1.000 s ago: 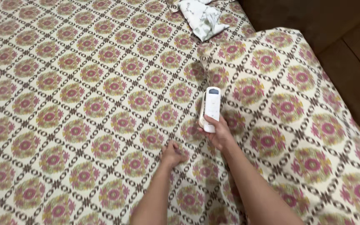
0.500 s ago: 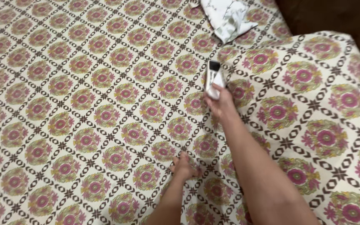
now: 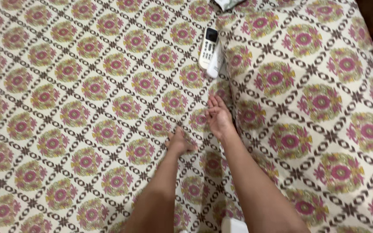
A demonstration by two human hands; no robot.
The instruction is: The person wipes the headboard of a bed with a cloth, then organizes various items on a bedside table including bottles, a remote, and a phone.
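I log: white slim plastic remote control (image 3: 208,48) lying free on patterned floral bedsheet (image 3: 87,86); my right hand (image 3: 218,116) open, empty; left hand (image 3: 178,141) fisted, pressing sheet.

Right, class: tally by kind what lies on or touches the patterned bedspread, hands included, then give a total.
White remote controls: 2
Hands, left hand and right hand: 2
White patterned cloth at the top edge: 1
Total: 5

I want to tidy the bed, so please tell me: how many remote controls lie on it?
2, both side by side past the right hand: a white remote with a dark screen, and a second white remote touching its right side. Others could be out of view.
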